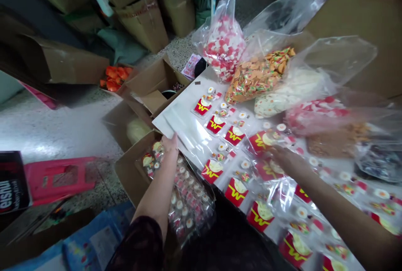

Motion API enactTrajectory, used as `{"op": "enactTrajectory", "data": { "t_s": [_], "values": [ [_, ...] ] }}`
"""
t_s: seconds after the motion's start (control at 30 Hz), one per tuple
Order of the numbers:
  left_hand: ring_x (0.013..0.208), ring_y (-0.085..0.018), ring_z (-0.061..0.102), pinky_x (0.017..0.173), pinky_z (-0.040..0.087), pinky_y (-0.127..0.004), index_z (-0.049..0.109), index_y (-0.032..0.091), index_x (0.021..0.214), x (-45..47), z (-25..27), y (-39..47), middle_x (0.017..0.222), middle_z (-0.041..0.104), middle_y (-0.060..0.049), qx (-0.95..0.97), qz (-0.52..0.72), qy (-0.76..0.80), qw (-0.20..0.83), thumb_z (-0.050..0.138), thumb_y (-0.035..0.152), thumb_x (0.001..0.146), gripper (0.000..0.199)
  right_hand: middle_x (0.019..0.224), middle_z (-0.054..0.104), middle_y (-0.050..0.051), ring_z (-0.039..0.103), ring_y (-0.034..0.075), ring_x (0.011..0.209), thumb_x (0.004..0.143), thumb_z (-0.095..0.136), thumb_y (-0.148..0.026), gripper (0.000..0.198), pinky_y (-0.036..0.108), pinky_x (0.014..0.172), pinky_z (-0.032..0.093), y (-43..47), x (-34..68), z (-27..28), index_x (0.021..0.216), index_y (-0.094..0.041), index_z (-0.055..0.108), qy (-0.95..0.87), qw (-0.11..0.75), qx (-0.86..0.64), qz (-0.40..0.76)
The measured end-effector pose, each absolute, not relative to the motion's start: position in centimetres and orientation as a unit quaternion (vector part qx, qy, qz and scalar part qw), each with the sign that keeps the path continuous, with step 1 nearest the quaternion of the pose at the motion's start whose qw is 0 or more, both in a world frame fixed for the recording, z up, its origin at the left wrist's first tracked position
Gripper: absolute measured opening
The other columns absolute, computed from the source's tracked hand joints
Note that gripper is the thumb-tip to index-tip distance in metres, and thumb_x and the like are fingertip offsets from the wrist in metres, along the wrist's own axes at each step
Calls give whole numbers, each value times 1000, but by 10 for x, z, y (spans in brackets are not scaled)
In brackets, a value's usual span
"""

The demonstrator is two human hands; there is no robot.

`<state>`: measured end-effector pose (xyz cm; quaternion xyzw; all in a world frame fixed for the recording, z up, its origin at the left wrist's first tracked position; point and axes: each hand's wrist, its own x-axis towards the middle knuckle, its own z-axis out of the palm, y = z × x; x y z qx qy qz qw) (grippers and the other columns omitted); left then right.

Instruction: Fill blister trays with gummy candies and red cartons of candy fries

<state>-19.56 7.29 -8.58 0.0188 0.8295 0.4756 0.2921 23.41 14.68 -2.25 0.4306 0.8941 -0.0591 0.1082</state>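
My left hand (170, 143) is at the white tabletop's left edge, above an open carton, its fingers curled. It is beside clear plastic sleeves (179, 125); what it grips is hidden. My right hand (280, 158) reaches across the table, blurred, with its fingers closed at a clear packet (261, 141). This packet holds a red fries-box piece with a yellow zigzag and small food-shaped pieces. Similar packets (236, 191) lie in rows over the table. Below my left forearm, the carton (127, 169) holds trays of small pieces in clear plastic (188, 197).
Behind the packets stand open plastic bags of red-and-white pieces (223, 47), orange-brown pieces (256, 72) and white pieces (290, 93). An open cardboard box (153, 76) sits beyond the table's left corner. A pink plastic stool (61, 179) lies on the floor at left.
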Motion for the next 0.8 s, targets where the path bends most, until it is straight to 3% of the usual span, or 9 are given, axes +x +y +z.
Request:
{"op": "enactTrajectory", "data": {
  "t_s": [0.13, 0.23, 0.33, 0.47, 0.67, 0.8],
  "values": [
    [55, -15, 55, 55, 43, -30, 52, 14, 85, -142, -94, 14, 62, 56, -1, -8, 459, 811, 362, 66, 20, 63, 27, 116, 54, 10, 51, 22, 101, 79, 40, -14, 36, 38, 82, 43, 127, 221, -12, 110, -22, 55, 912, 113, 388, -65],
    [42, -12, 49, 48, 40, -27, 53, 15, 69, -114, -99, -8, 46, 50, 4, -10, 448, 793, 412, 63, 18, 64, 12, 123, 50, 9, 46, 23, 110, 81, 41, -14, 36, 41, 88, 39, 99, 174, -10, 113, -23, 54, 941, 109, 303, -102],
    [39, -10, 47, 45, 37, -23, 51, 16, 64, -110, -98, -9, 42, 48, 5, 3, 453, 786, 420, 58, 18, 68, 8, 136, 35, 3, 31, 24, 123, 83, 43, -26, 46, 44, 96, 32, 68, 113, -18, 129, -28, 36, 962, 71, 207, -164],
    [39, -10, 47, 42, 33, -20, 50, 17, 63, -120, -93, -4, 42, 47, 6, 22, 464, 791, 398, 57, 17, 67, 8, 141, 25, 0, 17, 29, 128, 75, 53, -46, 58, 51, 103, 14, 40, 59, -39, 128, -32, 36, 966, 86, 149, -194],
    [36, -7, 38, 41, 29, -19, 52, 16, 58, -156, -66, -42, 38, 41, 8, -3, 486, 798, 357, 63, 14, 60, 11, 141, 24, 5, 15, 29, 129, 73, 56, -42, 65, 56, 102, 10, 36, 61, -52, 131, -26, 33, 959, 103, 173, -201],
    [39, -5, 39, 44, 31, -19, 57, 14, 65, -177, -22, -86, 42, 43, 8, -35, 524, 778, 344, 63, 19, 61, 9, 138, 30, 9, 18, 28, 128, 74, 56, -38, 57, 52, 103, 11, 40, 60, -39, 126, -22, 41, 929, 66, 213, -297]
  ]
}}
